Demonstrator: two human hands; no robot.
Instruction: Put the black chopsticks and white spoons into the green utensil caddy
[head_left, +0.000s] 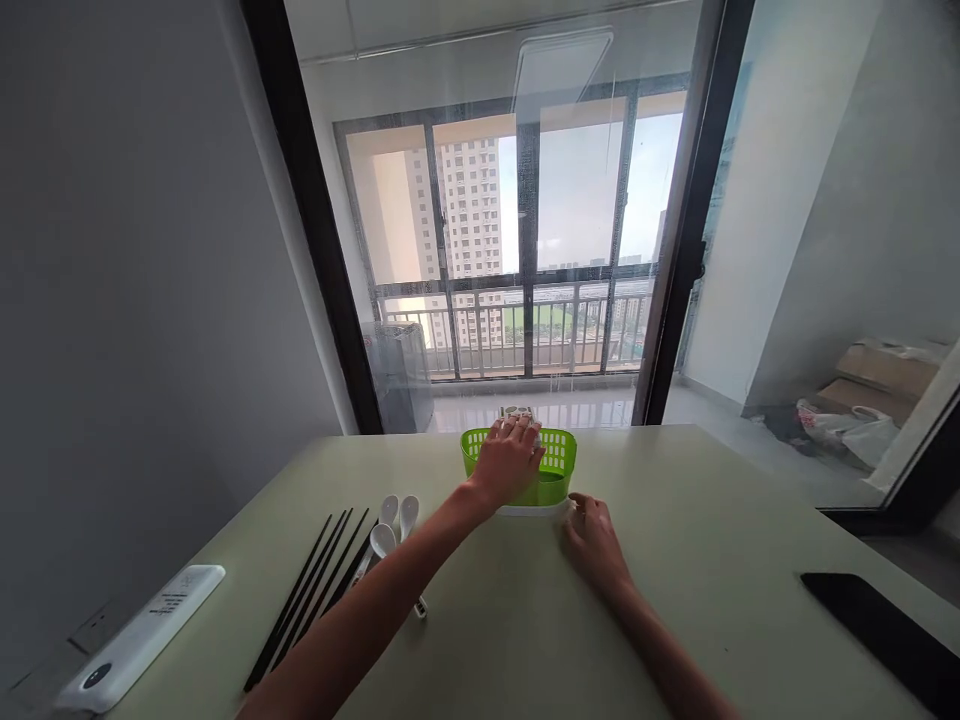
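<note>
A green slotted plastic utensil basket (556, 488) stands on a white base tray (525, 511) at the far middle of the table. My left hand (510, 462) reaches over its front and closes on its back side, the fingers bent around the raised back part. Behind those fingers shows a patterned green and white patch (517, 412), mostly covered. At the basket's front right corner, my right hand (592, 535) curls its fingers against the base. Left of my left forearm lie several black chopsticks (307, 580) and white spoons (382, 540), partly hidden by the arm.
The pale table (675, 560) ends just beyond the basket, near a glass door with a dark frame (679, 230). A white oblong device (150, 635) lies at the left edge. A flat black object (874, 630) lies at the right edge.
</note>
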